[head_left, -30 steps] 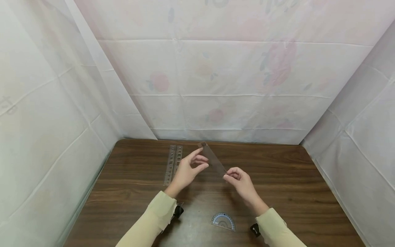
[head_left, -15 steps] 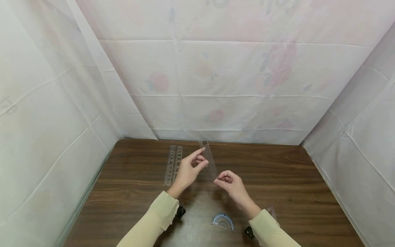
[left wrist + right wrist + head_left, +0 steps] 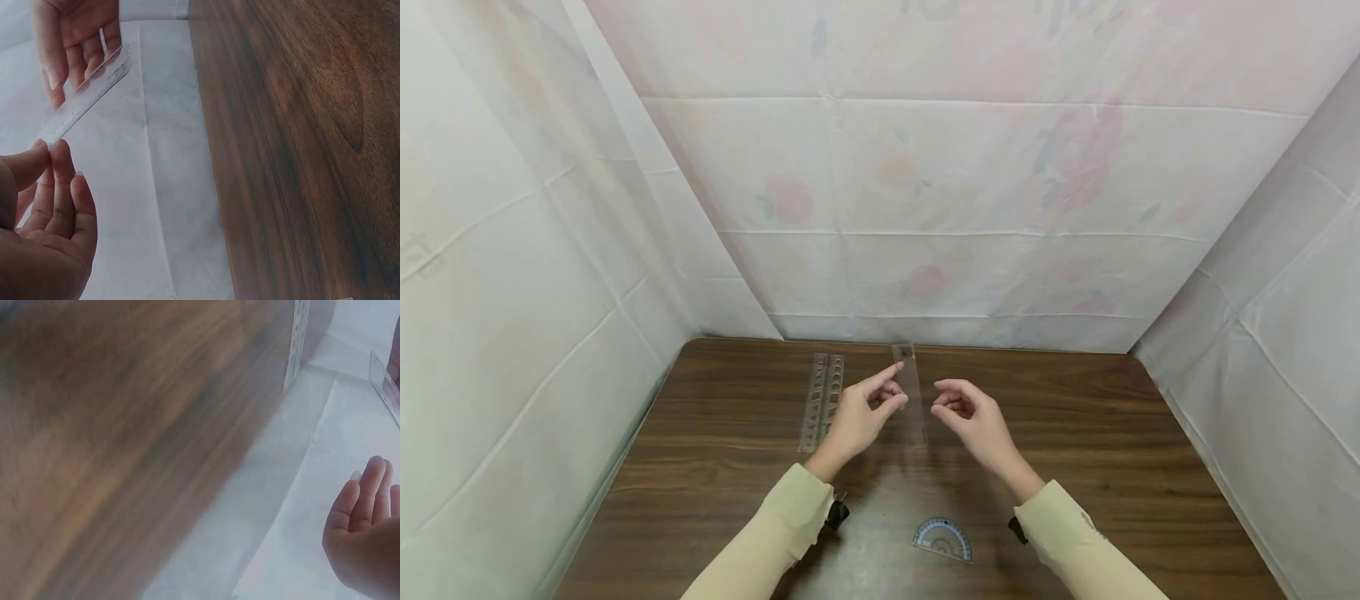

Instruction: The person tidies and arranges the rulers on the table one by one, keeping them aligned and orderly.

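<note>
A clear straight ruler [image 3: 913, 400] is held up over the table. Its printed scale along one edge shows in the left wrist view. My left hand [image 3: 856, 417] pinches the ruler between thumb and fingers, with the index finger stretched along it in the head view. To its right, my right hand [image 3: 981, 425] is apart from the ruler, its fingers loosely bent and nothing between them. In the right wrist view the right hand [image 3: 365, 528] shows relaxed fingers, and part of the ruler [image 3: 382, 387] appears at the right edge.
Two clear stencil rulers [image 3: 812, 404] with cut-out shapes lie side by side left of the left hand, partly covered by it. A clear protractor [image 3: 942, 542] with a blue scale lies near the front of the brown wooden table [image 3: 1105, 467]. Pale printed sheets [image 3: 925, 167] surround the table.
The right hand has let go of the ruler's near end and moved up and slightly right. The ruler has swung from slanting to nearly straight away from me, still in the left hand.
</note>
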Demonstrator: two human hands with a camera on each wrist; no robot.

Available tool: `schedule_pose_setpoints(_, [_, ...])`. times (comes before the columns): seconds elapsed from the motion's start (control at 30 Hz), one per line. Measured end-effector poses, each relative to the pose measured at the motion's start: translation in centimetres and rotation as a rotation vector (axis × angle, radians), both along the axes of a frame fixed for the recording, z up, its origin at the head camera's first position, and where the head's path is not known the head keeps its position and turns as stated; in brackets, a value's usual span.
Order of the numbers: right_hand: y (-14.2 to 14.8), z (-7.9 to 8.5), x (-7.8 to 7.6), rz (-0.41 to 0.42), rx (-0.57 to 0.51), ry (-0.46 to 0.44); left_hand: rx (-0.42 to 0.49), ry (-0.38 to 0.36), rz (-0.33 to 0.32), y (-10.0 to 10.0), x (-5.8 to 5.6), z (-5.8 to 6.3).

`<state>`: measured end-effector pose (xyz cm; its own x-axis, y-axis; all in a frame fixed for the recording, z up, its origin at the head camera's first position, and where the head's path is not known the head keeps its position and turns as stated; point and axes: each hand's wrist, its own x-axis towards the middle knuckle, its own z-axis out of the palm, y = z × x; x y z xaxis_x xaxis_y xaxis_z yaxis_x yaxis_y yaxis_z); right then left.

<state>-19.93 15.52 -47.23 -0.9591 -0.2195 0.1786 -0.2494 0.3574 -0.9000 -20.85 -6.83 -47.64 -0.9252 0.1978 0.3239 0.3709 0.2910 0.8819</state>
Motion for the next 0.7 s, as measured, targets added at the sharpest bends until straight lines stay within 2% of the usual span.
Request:
schedule_pose_setpoints(0.23, [-1.2, -0.1, 0.2, 0.060, 0.127, 0.131, -0.013, 0.005, -0.001, -0.1, 0.1, -0.1])
schedule_pose_setpoints(0.53, [-3.3, -0.9, 0.5, 0.064, 0.149, 0.229, 0.002, -0.049, 0.024, -0.5, -0.1, -0.3])
schedule_pose_setpoints(0.7, [-4.1, -1.1, 0.2, 0.054, 0.165, 0.257, -0.019, -0.044, 0.052, -1.0, -0.4, -0.5])
